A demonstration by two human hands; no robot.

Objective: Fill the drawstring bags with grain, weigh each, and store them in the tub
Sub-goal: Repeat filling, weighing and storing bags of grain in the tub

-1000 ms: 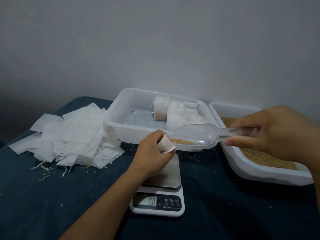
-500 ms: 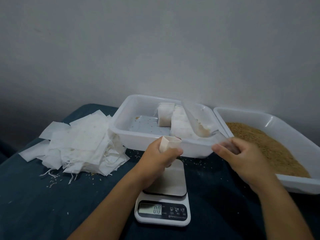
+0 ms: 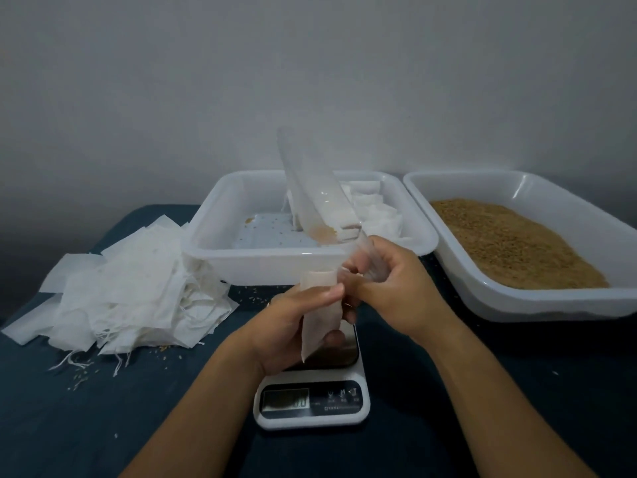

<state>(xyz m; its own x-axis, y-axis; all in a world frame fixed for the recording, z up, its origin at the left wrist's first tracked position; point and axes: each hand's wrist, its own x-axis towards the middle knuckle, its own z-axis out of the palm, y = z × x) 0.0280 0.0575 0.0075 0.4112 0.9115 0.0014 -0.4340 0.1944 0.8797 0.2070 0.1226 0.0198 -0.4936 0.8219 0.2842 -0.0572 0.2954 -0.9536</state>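
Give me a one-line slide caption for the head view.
Left hand holds a drawstring bag above the scale; right hand tips the clear scoop upward.

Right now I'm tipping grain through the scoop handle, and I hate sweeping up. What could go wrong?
1. The bag mouth is narrow and only the left hand pinches it; grain could miss and join the kernels already on the cloth.
2. The scoop stands steeply in the right hand, so grain may rush out.
3. Spill could land on the scale below, skewing the weight.
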